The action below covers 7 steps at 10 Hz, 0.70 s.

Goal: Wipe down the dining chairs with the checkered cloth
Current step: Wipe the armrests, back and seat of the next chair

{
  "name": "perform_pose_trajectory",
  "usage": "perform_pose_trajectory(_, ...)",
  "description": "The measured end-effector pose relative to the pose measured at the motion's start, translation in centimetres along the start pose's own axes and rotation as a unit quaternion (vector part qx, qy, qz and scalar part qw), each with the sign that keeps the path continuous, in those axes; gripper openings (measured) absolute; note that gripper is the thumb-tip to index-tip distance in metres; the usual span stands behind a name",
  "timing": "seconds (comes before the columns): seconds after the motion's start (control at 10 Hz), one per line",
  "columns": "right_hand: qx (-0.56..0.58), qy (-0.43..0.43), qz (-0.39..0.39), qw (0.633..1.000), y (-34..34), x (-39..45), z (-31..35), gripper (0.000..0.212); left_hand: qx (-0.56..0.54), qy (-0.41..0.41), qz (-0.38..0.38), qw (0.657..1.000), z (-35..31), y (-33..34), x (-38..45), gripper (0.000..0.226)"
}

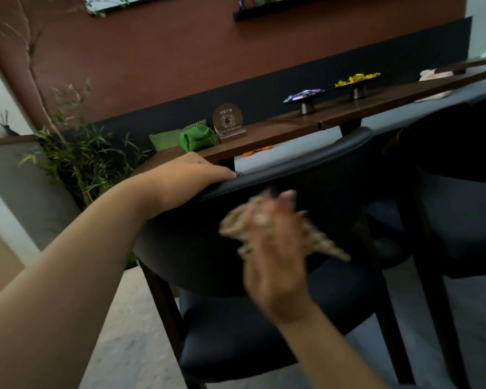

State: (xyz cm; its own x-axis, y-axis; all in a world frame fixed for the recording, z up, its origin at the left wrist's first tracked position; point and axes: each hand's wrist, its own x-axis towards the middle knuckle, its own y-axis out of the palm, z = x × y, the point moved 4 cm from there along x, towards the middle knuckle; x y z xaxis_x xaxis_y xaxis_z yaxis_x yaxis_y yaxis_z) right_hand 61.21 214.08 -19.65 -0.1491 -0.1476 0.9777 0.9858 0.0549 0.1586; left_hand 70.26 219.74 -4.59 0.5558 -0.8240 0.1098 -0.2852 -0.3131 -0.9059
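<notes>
A dark padded dining chair (314, 169) with a curved backrest stands in front of me, pulled up to the table. My left hand (191, 175) rests on the top rail at its left end, fingers lying over the edge. My right hand (275, 248) holds the beige checkered cloth (320, 242) bunched against the inner face of the backrest; hand and cloth are motion-blurred. A second dark chair (460, 214) stands to the right.
A long wooden table (292, 127) carries a green pouch (198, 140), a round sign on a stand (228, 122) and two small pedestal dishes (306, 98). A leafy potted plant (79, 158) fills the left. Grey floor (129, 346) lies below.
</notes>
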Motion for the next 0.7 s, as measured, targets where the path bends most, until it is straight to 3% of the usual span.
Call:
perform_pose_trajectory(0.1, 0.083, 0.175, -0.096, 0.976, -2.5, 2.4, -6.6, 0.049, -0.007, -0.005, -0.033, 0.999, 0.7, -0.3, 0.7, 0.034)
perform_pose_trajectory(0.2, 0.162, 0.387, -0.229, 0.878, -2.8, 3.5, -8.2, 0.054, 0.064, 0.048, 0.020, 0.997, 0.2, -0.2, 0.8, 0.039)
perform_pose_trajectory(0.3, 0.097, 0.305, -0.204, 0.925, -1.0, 1.7, -3.8, 0.049, 0.118, 0.069, 0.049, 0.989, -0.3, -0.3, 0.4, 0.029)
perform_pose_trajectory(0.4, 0.027, 0.150, -0.087, 0.985, 0.1, -0.2, -0.5, 0.046, 0.039, 0.020, 0.040, 0.998, 0.2, -0.3, 0.4, 0.031)
perform_pose_trajectory(0.5, -0.003, -0.034, 0.010, 0.999, -0.5, 0.3, -0.9, 0.044, -0.027, -0.035, 0.028, 0.999, 0.9, -0.4, 0.7, 0.033)
perform_pose_trajectory(0.7, -0.010, -0.222, 0.066, 0.973, 0.0, 3.3, -0.2, 0.045, -0.091, -0.046, 0.044, 0.994, 1.0, -0.2, 0.7, 0.024)
